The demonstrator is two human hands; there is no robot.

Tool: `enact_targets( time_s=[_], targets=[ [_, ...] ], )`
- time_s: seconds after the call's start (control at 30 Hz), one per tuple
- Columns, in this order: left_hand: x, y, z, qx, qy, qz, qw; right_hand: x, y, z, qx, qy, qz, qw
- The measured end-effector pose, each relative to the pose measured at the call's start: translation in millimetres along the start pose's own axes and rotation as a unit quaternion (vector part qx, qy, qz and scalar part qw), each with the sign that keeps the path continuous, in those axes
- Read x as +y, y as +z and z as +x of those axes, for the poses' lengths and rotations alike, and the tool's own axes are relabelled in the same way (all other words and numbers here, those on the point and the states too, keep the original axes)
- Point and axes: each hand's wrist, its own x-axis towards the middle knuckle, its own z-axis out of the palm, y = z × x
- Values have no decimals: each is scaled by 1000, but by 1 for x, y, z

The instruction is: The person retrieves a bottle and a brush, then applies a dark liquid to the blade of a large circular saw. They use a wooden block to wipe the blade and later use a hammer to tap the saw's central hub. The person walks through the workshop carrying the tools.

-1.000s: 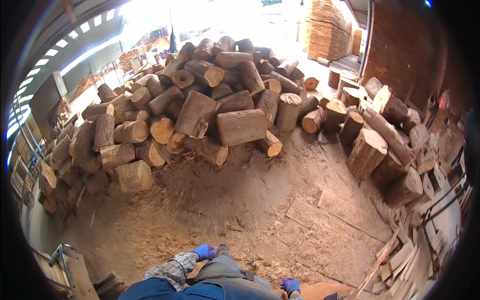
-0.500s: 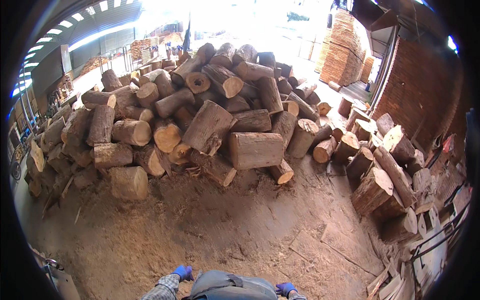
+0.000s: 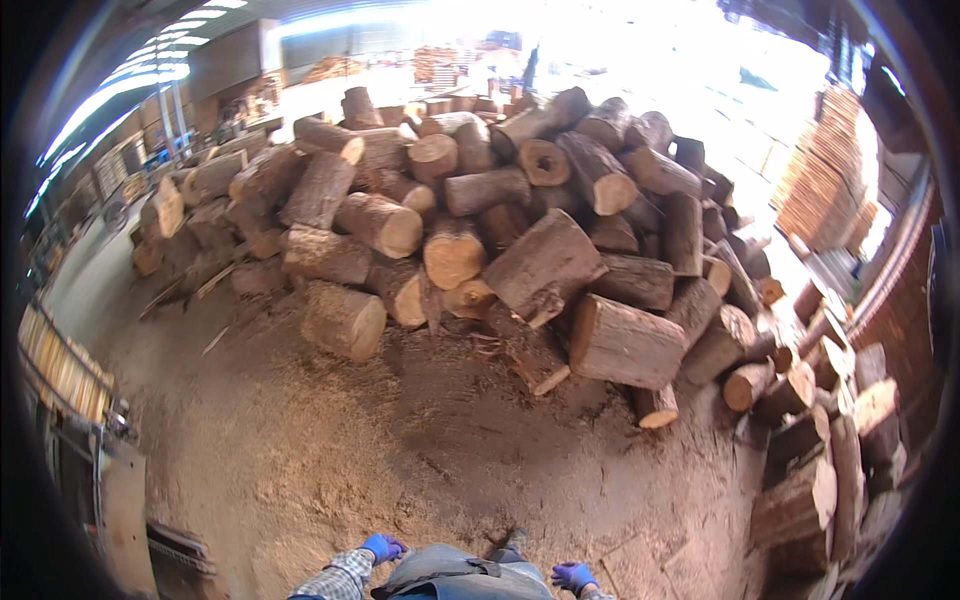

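Observation:
My left hand [image 3: 383, 547], in a blue-purple glove below a checked sleeve, hangs beside my body with its fingers loosely apart and nothing in it. On the other side of my blue apron [image 3: 450, 572], my right hand [image 3: 574, 577] wears the same kind of glove; it looks loosely open and holds nothing. Neither hand touches wood. Ahead lies a large heap of cut logs, well beyond my reach. At its front rest a thick split log [image 3: 628, 342], a short round log [image 3: 343, 320] and a broad bark-covered log [image 3: 545, 265].
Sawdust and bark bits cover the floor [image 3: 300, 440]. More logs [image 3: 800, 500] line the right side. A metal machine or frame [image 3: 120, 500] stands at the near left, beside a row of light boards [image 3: 65, 365]. Stacked planks [image 3: 825, 170] rise at the far right.
My view has turned left, so the log heap sits farther right in it. More of the left-hand machine shows, and a foot now appears ahead of the apron. Both hands stay low and empty.

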Motion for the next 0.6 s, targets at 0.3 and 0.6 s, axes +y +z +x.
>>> enact_targets(
  time_s=[0.3,0.6],
  targets=[
    [46,30,78,199,361,439,799,-46,-93,129,-43,-65,-188,979],
    [174,11,88,177,62,-217,958,-178,-101,179,-33,-58,-176,982]
  ],
)
